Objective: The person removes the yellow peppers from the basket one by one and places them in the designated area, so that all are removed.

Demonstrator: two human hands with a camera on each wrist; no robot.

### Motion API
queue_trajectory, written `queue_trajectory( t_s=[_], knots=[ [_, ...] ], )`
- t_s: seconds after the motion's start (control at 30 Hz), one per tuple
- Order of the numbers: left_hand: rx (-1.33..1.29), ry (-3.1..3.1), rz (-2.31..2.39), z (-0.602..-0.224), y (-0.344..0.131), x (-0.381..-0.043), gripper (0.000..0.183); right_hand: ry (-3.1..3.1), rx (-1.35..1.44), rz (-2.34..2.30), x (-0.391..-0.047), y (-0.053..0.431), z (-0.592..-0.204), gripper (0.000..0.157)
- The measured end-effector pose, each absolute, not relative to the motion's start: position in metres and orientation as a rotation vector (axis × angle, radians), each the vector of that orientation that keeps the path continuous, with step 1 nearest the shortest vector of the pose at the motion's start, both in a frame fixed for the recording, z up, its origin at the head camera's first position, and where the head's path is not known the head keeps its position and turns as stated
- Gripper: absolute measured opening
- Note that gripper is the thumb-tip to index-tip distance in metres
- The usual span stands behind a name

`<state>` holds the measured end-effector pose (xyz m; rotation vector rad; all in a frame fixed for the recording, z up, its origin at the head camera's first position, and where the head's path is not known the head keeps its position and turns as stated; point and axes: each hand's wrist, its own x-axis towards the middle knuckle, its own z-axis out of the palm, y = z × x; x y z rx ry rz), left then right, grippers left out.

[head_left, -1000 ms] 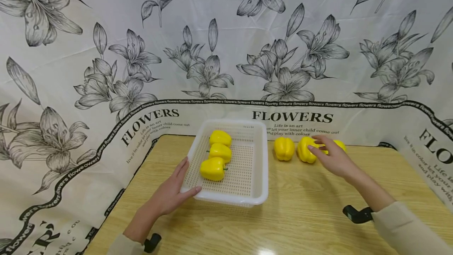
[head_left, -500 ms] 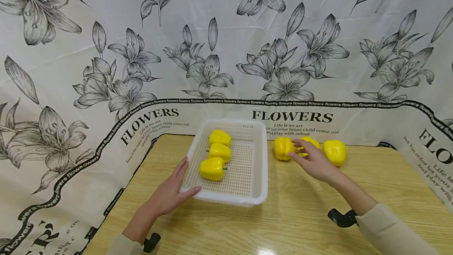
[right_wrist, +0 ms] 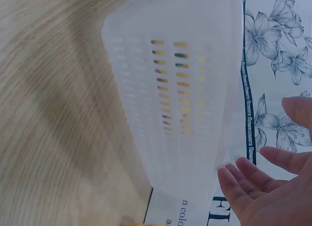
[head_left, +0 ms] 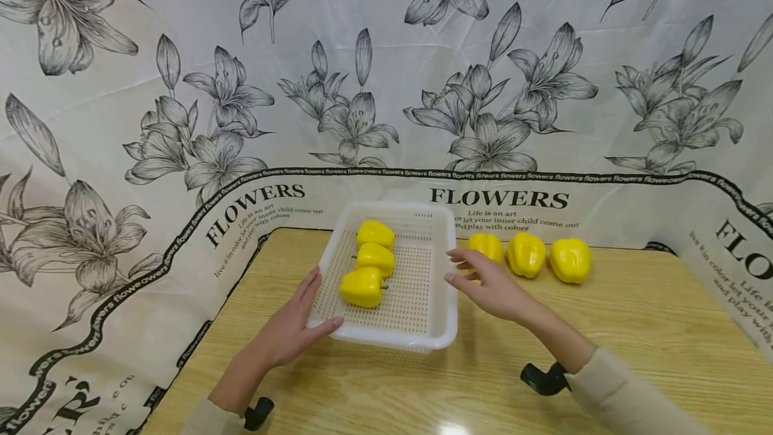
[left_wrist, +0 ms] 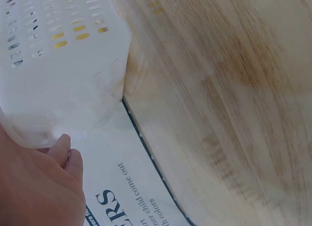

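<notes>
Wooden tabletop [head_left: 652, 314], white basket [head_left: 392, 340]: left hand [head_left: 291, 327] gripping its corner, empty right hand [head_left: 494, 291] spread beside opposite rim.

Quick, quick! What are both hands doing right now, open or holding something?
Left hand: holding the white basket at its near left corner.
Right hand: open, holding nothing, by the basket's right side.

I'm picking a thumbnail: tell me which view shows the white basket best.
The head view: it shows nearly the whole white basket from above, inside included. The left and right wrist views show only parts of its outside.
</notes>
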<state>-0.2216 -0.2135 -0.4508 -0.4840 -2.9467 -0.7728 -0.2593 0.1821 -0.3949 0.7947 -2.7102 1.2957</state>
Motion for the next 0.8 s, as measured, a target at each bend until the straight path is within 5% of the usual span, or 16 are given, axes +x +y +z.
queue_trajectory(
  t_s=[0.8],
  knots=[
    [-0.488, -2.939, -0.784, -0.452, -0.213, -0.223, 0.100, -2.793, 0.969, 1.275, -0.252, 0.088, -0.406, 0.054]
  ],
)
